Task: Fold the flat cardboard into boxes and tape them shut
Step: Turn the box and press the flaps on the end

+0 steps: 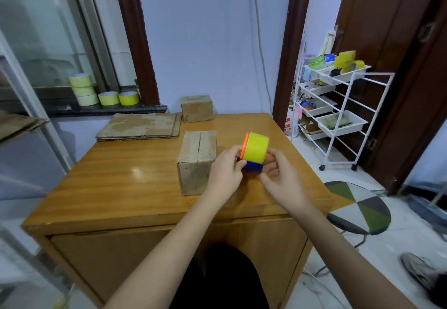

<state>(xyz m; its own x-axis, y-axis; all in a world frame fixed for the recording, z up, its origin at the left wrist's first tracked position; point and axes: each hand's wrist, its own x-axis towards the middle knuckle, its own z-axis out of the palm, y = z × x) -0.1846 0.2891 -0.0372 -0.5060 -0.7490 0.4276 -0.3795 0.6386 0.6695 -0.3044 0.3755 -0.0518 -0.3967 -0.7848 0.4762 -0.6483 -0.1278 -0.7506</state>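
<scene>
The wooden counter (pixel 116 182) filled the middle of the head view, its front panel facing the person. To its right stood a white wire rack (pixel 338 105) on castors with several trays of small goods, and nearer the viewer a round stool (pixel 358 207) with a seat in green, grey and white wedges. A window ledge (pixel 96 109) behind the counter's far left corner carried rolls of yellow-green tape (pixel 83 89), three stacked and two side by side.

On the far left part of the counter lay a stack of flat cardboard (pixel 140 126), slightly overhanging the back edge. At the far edge, just right of that stack, sat a small closed box (pixel 197 108). A second, folded box (pixel 197 161) stood near the counter's centre, its top flaps met along an untaped seam running away from the viewer.

Just right of that box, raised above the counter, both hands held a tape dispenser (pixel 254 152) carrying a yellow roll, with an orange side plate and a blue lower body. The left hand (pixel 225 170) pinched its left side, fingers curled against the orange plate and blue body: a closed grip on the dispenser. The right hand (pixel 278 175) curled round its right side, thumb beneath, likewise gripping it.
</scene>
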